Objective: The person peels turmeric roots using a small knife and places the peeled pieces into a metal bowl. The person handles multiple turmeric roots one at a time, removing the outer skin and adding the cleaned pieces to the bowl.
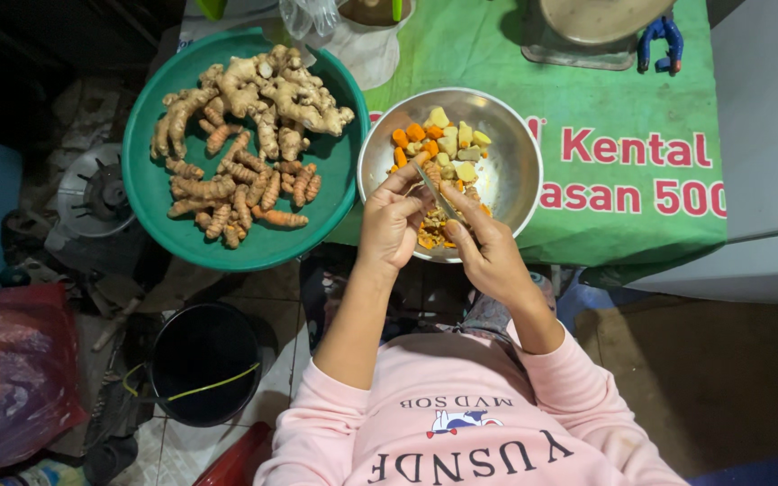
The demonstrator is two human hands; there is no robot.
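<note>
While whole roots [245,144] are waiting on green tray [150,193], I'm peeling w/ knife [431,189]: left hand [389,225] pinching root, right hand [488,247] gripping blade; few pcs [447,139] done in steel bowl [520,171].

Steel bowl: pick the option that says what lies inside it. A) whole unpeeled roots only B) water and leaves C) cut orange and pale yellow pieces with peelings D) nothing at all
C: the steel bowl holds cut orange and pale yellow pieces at its far side and peelings under the hands, while the whole roots lie in the green tray beside it.
</note>
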